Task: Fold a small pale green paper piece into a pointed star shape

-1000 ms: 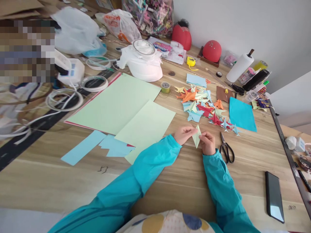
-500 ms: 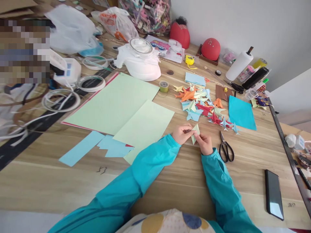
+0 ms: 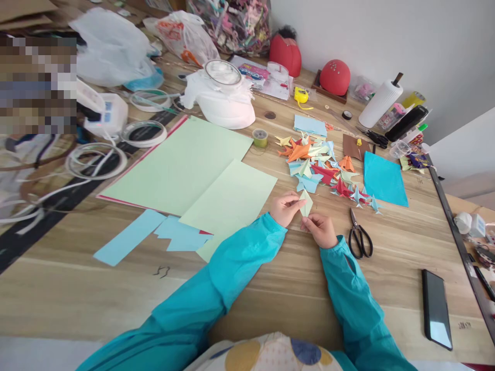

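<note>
A small pale green paper folded into a diamond [image 3: 307, 203] is held above the wooden table between both hands. My left hand [image 3: 285, 209] pinches its left edge. At its lower point, my right hand [image 3: 320, 229] has the thumb and fingers closed on the tip. Just beyond lies a heap of folded paper cranes [image 3: 303, 151] in orange, red, yellow, pale green and light blue. Black-handled scissors [image 3: 360, 238] rest to the right of my right hand. Left of my left hand is a pale green paper sheet [image 3: 235, 193].
Light blue paper strips [image 3: 129, 237] lie at the left. A larger green sheet [image 3: 181, 159], a spool of thread [image 3: 260, 137], a turquoise sheet [image 3: 384, 179] and a yellow tape measure [image 3: 301, 96] lie farther back. A phone [image 3: 436, 309] sits at the right; coiled cables [image 3: 96, 159] at the left.
The folded paper has turned to show a broader diamond face and shifted slightly up and left. My right hand has moved down from its side to its lower tip.
</note>
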Demonstrator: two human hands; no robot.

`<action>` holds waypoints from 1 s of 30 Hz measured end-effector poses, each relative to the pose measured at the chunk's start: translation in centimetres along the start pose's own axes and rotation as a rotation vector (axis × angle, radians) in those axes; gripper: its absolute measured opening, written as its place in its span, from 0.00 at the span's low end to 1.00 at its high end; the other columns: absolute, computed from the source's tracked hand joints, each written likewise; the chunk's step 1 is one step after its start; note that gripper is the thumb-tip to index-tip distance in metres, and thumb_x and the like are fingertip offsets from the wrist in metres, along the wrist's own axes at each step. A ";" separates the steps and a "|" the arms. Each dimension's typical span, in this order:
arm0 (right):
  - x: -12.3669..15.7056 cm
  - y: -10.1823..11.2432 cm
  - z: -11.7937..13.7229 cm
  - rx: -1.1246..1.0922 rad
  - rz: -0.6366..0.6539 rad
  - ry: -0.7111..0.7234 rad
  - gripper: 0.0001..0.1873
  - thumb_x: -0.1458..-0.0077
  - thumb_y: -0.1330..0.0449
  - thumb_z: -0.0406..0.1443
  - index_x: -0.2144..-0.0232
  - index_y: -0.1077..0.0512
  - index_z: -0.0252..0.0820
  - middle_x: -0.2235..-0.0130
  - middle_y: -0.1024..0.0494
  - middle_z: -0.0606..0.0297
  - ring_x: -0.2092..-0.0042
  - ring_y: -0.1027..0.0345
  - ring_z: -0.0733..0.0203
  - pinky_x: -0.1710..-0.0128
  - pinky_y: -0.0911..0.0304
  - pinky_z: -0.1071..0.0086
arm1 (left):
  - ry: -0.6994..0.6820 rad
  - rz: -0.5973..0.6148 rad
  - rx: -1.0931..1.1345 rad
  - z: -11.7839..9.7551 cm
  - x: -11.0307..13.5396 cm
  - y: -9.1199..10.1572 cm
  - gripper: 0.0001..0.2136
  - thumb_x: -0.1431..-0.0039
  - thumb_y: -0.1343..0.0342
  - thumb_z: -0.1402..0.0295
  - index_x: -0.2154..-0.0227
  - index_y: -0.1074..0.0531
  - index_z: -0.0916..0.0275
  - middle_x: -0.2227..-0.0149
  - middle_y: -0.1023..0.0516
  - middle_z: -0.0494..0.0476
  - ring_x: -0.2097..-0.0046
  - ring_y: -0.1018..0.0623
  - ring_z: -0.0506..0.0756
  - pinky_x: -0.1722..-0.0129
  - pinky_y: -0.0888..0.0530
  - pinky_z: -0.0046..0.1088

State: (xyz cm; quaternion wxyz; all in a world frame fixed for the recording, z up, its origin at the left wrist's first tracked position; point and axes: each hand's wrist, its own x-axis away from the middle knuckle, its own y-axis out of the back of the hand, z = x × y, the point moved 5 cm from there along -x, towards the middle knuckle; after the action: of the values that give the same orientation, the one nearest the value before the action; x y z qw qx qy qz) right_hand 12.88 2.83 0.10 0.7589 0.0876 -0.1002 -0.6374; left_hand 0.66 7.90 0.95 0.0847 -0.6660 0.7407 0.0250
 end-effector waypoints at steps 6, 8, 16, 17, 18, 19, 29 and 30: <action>0.1 0.1 0.2 0.014 -0.015 0.021 0.17 0.50 0.46 0.45 0.82 0.33 0.40 0.83 0.32 0.69 0.80 0.42 0.67 0.79 0.46 0.73 | 0.040 -0.018 0.032 0.5 0.0 0.0 0.10 0.57 0.41 0.62 0.80 0.27 0.65 0.76 0.29 0.52 0.74 0.32 0.48 0.76 0.35 0.25; 0.1 0.1 0.3 -0.007 -0.008 0.016 0.17 0.50 0.46 0.44 0.83 0.33 0.40 0.83 0.33 0.69 0.80 0.42 0.68 0.79 0.46 0.73 | 0.047 -0.008 0.052 0.5 0.0 -0.1 0.10 0.56 0.41 0.63 0.80 0.27 0.66 0.75 0.30 0.52 0.74 0.32 0.48 0.76 0.35 0.24; 0.1 0.4 0.6 -0.137 -0.049 0.005 0.21 0.47 0.50 0.47 0.81 0.31 0.39 0.81 0.31 0.66 0.79 0.40 0.66 0.77 0.42 0.70 | 0.078 0.097 0.095 -0.2 0.2 -0.7 0.09 0.56 0.41 0.64 0.80 0.28 0.66 0.76 0.31 0.52 0.73 0.31 0.49 0.74 0.32 0.25; 0.1 0.4 0.6 -0.138 -0.069 0.001 0.22 0.46 0.52 0.47 0.82 0.31 0.39 0.81 0.31 0.66 0.79 0.40 0.66 0.77 0.42 0.70 | 0.083 0.138 0.107 -0.4 0.3 -1.0 0.09 0.56 0.41 0.64 0.80 0.27 0.66 0.76 0.31 0.52 0.73 0.30 0.49 0.74 0.32 0.25; 0.0 0.4 0.5 -0.134 -0.080 -0.003 0.23 0.46 0.51 0.47 0.82 0.31 0.39 0.82 0.32 0.66 0.79 0.40 0.66 0.78 0.42 0.70 | 0.087 0.168 0.119 -0.6 0.5 -1.2 0.10 0.56 0.41 0.63 0.81 0.28 0.66 0.76 0.31 0.52 0.74 0.30 0.49 0.75 0.32 0.25; 0.0 0.4 0.3 -0.126 -0.081 -0.007 0.22 0.47 0.50 0.46 0.82 0.31 0.39 0.82 0.32 0.66 0.79 0.40 0.66 0.78 0.42 0.71 | 0.099 0.193 0.133 -0.7 0.6 -1.4 0.11 0.56 0.41 0.63 0.82 0.28 0.66 0.76 0.32 0.52 0.76 0.30 0.48 0.77 0.32 0.25; 0.0 0.0 -0.3 -0.061 -0.051 -0.046 0.18 0.50 0.46 0.46 0.82 0.33 0.38 0.82 0.31 0.68 0.79 0.39 0.68 0.78 0.41 0.73 | 0.130 0.079 0.136 0.5 0.2 -0.6 0.11 0.57 0.41 0.62 0.79 0.27 0.67 0.77 0.30 0.52 0.75 0.32 0.48 0.76 0.33 0.24; 0.0 0.1 -0.2 -0.065 -0.059 -0.047 0.18 0.50 0.46 0.46 0.82 0.33 0.38 0.82 0.31 0.68 0.79 0.39 0.68 0.79 0.41 0.73 | 0.157 0.085 0.174 0.6 0.1 -0.7 0.12 0.56 0.41 0.61 0.79 0.27 0.67 0.77 0.30 0.52 0.74 0.31 0.48 0.75 0.33 0.24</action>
State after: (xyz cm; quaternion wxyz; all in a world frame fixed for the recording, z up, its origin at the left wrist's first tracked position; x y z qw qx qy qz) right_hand 13.00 2.86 -0.12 0.7397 0.0508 -0.0946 -0.6643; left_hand 1.39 7.78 0.35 0.0827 -0.6241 0.7719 -0.0878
